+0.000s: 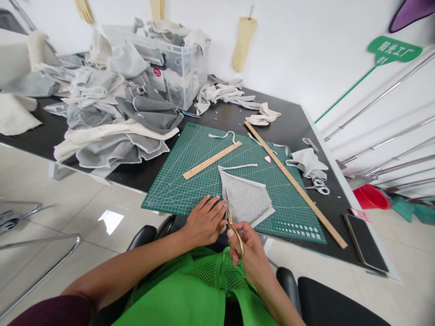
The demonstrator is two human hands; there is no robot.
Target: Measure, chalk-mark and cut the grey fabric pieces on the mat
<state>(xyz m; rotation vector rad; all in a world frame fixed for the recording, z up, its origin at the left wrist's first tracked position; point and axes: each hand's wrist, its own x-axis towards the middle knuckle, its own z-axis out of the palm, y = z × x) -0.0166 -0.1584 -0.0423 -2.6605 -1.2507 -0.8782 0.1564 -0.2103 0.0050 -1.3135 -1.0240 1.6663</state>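
Pressing left hand point(204, 222) flat, fingers extended and side by side, on left edge of grey fabric piece point(246, 199), lying on green cutting mat point(190, 154) at near bench edge. Gripping gold scissors point(234, 228) in right hand point(249, 253), fingers clamped through the loops. Likely handling light, limp, stretchy; best pinning close beside the blades

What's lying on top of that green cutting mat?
On the green cutting mat: a grey fabric piece, a short ruler, a long ruler, thin strips and the left hand. The mat's grid beneath them is covered.
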